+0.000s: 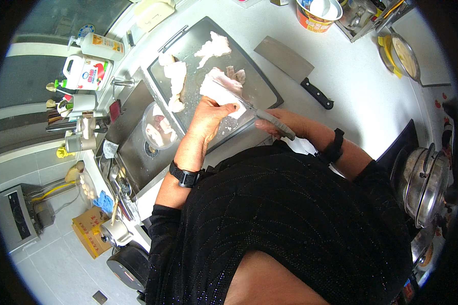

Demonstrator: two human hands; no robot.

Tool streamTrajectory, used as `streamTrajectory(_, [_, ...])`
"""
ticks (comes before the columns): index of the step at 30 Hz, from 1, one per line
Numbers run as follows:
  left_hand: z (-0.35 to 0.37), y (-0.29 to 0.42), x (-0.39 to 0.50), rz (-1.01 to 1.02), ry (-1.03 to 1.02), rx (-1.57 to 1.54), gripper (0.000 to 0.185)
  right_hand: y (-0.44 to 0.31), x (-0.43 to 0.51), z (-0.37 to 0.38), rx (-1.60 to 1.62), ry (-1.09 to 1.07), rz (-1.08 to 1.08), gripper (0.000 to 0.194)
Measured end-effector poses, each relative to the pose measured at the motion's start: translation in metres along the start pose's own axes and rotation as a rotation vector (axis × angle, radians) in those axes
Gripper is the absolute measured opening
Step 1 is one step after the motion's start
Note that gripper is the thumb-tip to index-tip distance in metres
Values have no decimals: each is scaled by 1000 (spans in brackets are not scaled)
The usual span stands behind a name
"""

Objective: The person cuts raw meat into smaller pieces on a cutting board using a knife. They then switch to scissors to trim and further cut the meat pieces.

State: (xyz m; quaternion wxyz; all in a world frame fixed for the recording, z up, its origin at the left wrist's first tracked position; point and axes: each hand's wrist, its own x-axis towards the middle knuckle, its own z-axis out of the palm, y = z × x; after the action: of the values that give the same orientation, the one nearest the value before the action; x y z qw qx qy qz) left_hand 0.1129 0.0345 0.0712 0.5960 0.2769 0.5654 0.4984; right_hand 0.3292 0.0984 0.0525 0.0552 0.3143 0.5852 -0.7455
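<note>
A piece of pale raw meat [218, 84] lies under my left hand [210, 114], which pinches its near edge on a metal cutting board [252, 72] with a dark rim. In my right hand [282, 122] are kitchen scissors [273, 119] with grey handles, their blade lying across the meat. Another pale piece [215, 47] rests near the far end of the board, and a long strip of pale meat or fat [174, 82] lies along its left side. To the right of the board is a cleaver [286, 57] with a black handle.
Left of the board, a clear bowl [159, 127] with meat pieces stands in the steel sink [131, 152]. Bottles [101, 45] line the windowsill. A paper food tub [316, 19] stands at the back. Stacked steel pots [423, 183] are at the right, beside my arm.
</note>
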Motion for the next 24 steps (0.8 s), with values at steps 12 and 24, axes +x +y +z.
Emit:
streamTrajectory(12, [-2, -3, 0, 51, -3, -88, 39, -3, -2, -2, 99, -23, 38, 47])
streamTrajectory(24, [-11, 4, -5, -50, 54, 6, 31, -10, -17, -8, -121, 23, 23, 51])
